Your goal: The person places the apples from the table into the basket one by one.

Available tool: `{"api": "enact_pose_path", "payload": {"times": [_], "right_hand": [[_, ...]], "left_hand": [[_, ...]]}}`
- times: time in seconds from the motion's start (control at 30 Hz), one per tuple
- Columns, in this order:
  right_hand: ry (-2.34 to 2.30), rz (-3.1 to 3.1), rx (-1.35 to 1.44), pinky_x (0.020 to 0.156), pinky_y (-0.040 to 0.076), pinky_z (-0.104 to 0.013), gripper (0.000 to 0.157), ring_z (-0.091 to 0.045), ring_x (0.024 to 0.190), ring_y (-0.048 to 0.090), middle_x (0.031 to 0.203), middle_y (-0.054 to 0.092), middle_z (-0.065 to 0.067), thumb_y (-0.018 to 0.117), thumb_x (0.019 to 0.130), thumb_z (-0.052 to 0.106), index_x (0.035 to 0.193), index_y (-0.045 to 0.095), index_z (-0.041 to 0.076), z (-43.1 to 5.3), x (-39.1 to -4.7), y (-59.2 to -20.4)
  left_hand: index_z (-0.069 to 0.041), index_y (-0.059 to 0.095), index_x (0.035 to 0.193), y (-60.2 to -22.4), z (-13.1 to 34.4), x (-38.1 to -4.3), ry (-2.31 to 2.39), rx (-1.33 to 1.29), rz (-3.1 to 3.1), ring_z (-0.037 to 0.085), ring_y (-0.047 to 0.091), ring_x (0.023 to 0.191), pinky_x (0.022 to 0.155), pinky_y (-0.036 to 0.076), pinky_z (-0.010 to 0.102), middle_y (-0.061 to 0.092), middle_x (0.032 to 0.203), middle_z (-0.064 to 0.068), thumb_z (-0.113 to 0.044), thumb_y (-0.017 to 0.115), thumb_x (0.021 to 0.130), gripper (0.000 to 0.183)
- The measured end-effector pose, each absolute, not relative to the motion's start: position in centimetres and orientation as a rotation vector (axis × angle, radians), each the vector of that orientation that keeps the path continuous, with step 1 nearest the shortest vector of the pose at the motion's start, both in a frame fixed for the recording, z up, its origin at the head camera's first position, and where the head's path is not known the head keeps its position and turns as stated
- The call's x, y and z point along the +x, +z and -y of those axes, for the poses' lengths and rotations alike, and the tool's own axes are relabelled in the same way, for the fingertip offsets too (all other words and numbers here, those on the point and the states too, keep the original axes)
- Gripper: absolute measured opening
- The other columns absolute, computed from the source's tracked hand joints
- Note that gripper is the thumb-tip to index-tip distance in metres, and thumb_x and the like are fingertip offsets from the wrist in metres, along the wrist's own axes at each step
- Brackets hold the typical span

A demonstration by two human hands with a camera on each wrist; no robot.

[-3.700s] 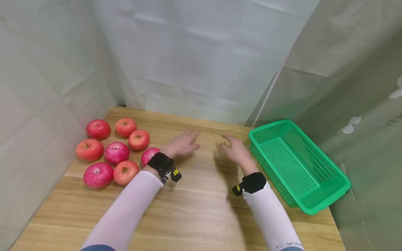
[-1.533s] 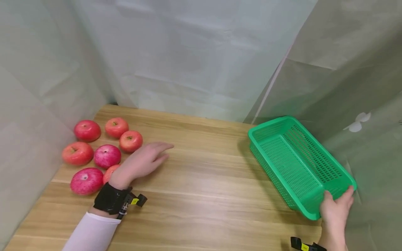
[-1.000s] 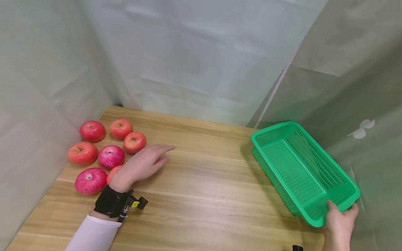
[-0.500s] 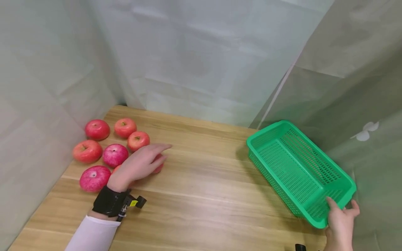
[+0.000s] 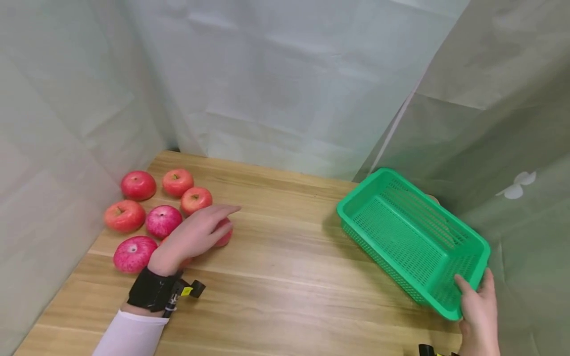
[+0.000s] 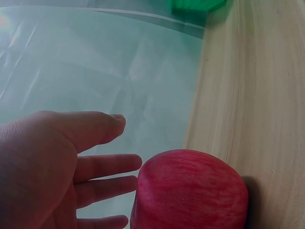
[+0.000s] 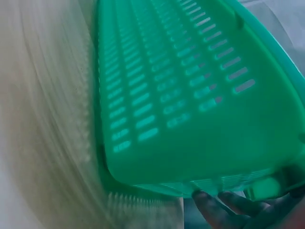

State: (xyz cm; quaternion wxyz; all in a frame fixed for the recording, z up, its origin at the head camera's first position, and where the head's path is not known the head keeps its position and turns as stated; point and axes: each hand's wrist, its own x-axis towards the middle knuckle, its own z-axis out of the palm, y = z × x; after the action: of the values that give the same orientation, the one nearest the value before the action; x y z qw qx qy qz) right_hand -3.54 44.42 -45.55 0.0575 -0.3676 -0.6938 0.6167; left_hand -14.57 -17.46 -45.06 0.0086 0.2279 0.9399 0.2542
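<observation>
My left hand (image 5: 191,238) is over the front right of a group of red apples (image 5: 164,221). Its fingers extend beside an apple (image 5: 224,238) that shows partly below them. In the left wrist view, the fingers of that hand (image 6: 43,167) are nearly straight, tips right at the side of a red apple (image 6: 190,191). At the right, my right hand (image 5: 478,306) grips the near end of a green perforated basket (image 5: 378,256), thumb over the rim. In the right wrist view, its fingers (image 7: 212,210) lie against the end wall outside.
A small part of a reddish round thing (image 5: 433,199) shows behind the basket's far long side. Grey-green cloth (image 5: 276,99) hangs along the back and both sides of the wooden table (image 5: 285,277).
My right hand has moved to the basket and gripped its near end. The basket has swung left, uncovering part of the reddish thing. My left hand has moved left and nearer, over the apples.
</observation>
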Motion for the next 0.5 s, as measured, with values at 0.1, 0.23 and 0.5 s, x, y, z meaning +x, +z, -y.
{"api": "enact_pose_path", "payload": {"times": [0.1,0.23,0.5], "right_hand": [[1.848,2.176,-1.120,0.087,0.052,-0.015,0.088,-0.021,0.148,0.040,0.174,0.018,-0.004,0.056,0.111,0.033,0.169,-0.009,0.043,-44.3,-4.3,-45.4],[1.835,2.183,-1.114,0.078,0.055,-0.017,0.092,-0.004,0.112,0.052,0.152,0.034,-0.002,0.060,0.109,0.029,0.172,-0.007,0.028,-44.0,-5.3,-45.4],[1.834,2.269,-1.004,0.075,0.055,-0.019,0.080,-0.005,0.108,0.052,0.159,0.034,-0.009,0.053,0.112,0.032,0.173,0.001,0.028,-43.2,-6.6,-45.5]], "left_hand": [[-0.015,0.060,0.152,-45.1,17.5,-14.5,0.796,0.709,-2.937,0.029,0.059,0.137,0.111,0.049,0.055,0.063,0.148,0.007,-0.024,0.071,0.104,0.050],[-0.014,0.061,0.151,-45.1,17.5,-14.4,0.794,0.703,-2.935,0.029,0.060,0.136,0.112,0.049,0.055,0.063,0.148,0.008,-0.025,0.070,0.104,0.049],[-0.015,0.060,0.152,-45.0,17.9,-14.2,0.791,0.688,-2.941,0.031,0.056,0.140,0.113,0.047,0.056,0.061,0.150,0.009,-0.026,0.071,0.104,0.050]]}}
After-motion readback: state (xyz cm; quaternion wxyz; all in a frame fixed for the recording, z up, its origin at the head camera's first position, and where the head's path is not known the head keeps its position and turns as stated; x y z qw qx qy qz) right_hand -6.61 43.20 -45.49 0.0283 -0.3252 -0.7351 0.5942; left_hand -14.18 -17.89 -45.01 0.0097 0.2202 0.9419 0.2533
